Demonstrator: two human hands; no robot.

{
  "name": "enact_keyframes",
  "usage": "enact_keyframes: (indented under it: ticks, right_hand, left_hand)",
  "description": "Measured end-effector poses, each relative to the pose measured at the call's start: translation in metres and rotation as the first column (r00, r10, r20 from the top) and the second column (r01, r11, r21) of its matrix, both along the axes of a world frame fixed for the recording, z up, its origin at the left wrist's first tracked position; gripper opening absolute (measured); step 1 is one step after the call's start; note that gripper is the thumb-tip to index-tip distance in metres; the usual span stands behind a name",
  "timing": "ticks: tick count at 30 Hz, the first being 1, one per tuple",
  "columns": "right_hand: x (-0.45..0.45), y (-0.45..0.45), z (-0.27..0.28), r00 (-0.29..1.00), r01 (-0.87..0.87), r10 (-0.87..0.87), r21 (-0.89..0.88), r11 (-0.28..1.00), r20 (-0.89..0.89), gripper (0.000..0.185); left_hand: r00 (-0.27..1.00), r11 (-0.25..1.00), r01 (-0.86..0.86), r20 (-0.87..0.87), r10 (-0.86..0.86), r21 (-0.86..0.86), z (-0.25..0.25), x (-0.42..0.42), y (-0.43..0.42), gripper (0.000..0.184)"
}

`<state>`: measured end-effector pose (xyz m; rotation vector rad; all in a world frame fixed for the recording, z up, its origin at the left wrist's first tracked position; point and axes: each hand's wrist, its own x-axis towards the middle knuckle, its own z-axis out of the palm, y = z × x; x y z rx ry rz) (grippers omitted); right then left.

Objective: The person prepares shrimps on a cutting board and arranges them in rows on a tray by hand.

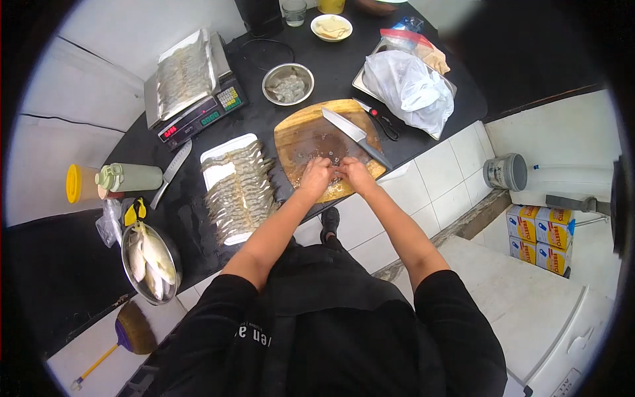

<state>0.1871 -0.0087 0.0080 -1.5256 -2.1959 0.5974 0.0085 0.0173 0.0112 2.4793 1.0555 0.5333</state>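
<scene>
My left hand (317,175) and my right hand (357,175) meet over the near edge of a wet wooden cutting board (291,142). The fingers of both are closed and pinched together; whatever lies between them is too small to make out. A kitchen knife (350,129) with a grey handle lies across the board's right side, beyond my right hand. Left of the board, a white tray (218,173) carries rows of raw shrimp (243,195). Past the board stands a metal bowl (268,85) with pale peeled shrimp (289,88) in it.
A digital scale (228,99) holds a wrapped tray (185,76). Nearby are a second knife (173,171), a green bottle (135,177), a basin (173,255) of fish (152,258), scissors (383,122), a white bag (410,89) on a metal tray and a small bowl (331,36).
</scene>
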Motion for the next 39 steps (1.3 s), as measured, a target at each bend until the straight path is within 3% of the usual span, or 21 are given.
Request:
enact_keyframes:
  ticks: [6,8,9,13,19,21,23,24,25,27,29,34,39]
  right_hand:
    - [-0.001,0.001,-0.010,0.999,0.014,-0.014,0.000,1.000,0.047,0.012]
    - [-0.004,0.001,-0.011,0.987,0.130,-0.106,-0.205,0.970,0.123,0.012]
    - [0.000,0.002,-0.004,0.988,0.002,0.019,-0.133,0.991,0.155,0.013]
    - [-0.009,0.003,0.003,0.984,0.095,-0.061,-0.198,0.976,0.169,0.015]
    - [-0.006,0.002,0.000,0.991,0.062,-0.040,-0.174,0.983,0.127,0.014]
    - [-0.002,0.008,0.003,0.980,-0.010,0.048,-0.190,0.982,0.195,0.014]
    - [0.000,0.009,0.012,0.980,-0.019,0.054,-0.176,0.984,0.191,0.018]
    - [-0.002,0.009,0.017,0.983,-0.014,0.045,-0.173,0.985,0.180,0.025]
    - [-0.006,0.008,0.021,0.980,0.010,0.007,-0.086,0.996,0.198,0.033]
    - [-0.017,0.007,0.025,0.990,-0.037,0.043,-0.043,0.998,0.138,0.030]
    - [-0.028,0.007,0.026,0.994,-0.075,0.075,0.005,0.997,0.082,0.026]
    - [-0.041,0.006,0.010,0.989,-0.030,0.032,-0.015,0.999,0.146,0.013]
    - [-0.026,0.002,0.018,0.995,-0.059,0.054,0.061,0.996,0.082,0.023]
  left_hand:
    - [1.000,0.999,-0.013,0.007,0.013,-0.049,-0.011,0.004,-0.001,0.010]
    - [0.999,1.000,-0.019,0.027,0.019,-0.002,-0.009,0.006,-0.001,0.010]
    - [1.000,1.000,-0.014,0.027,0.014,-0.006,-0.009,0.007,-0.001,0.010]
    - [0.999,0.999,-0.001,0.040,-0.001,0.042,-0.011,0.006,0.000,0.012]
    - [1.000,1.000,0.007,0.015,-0.007,0.015,-0.012,0.004,-0.001,0.013]
    - [1.000,1.000,0.009,-0.006,-0.009,0.018,-0.007,0.000,0.003,0.014]
    - [0.971,1.000,-0.019,0.237,0.013,0.021,0.001,-0.012,0.000,0.014]
    - [0.971,0.999,-0.028,0.238,0.021,0.027,0.003,-0.018,0.001,0.014]
    - [0.983,0.998,-0.064,0.174,0.065,-0.013,0.005,-0.027,-0.001,0.013]
    - [0.988,0.993,-0.111,0.105,0.116,-0.050,0.003,-0.037,-0.002,0.011]
    - [0.998,0.996,-0.053,-0.021,0.052,-0.068,-0.004,-0.041,0.001,0.013]
    - [0.998,0.998,-0.053,-0.027,0.052,-0.037,-0.002,-0.040,0.000,0.012]
    - [1.000,0.999,-0.026,0.008,0.027,-0.044,0.006,-0.047,0.000,0.014]
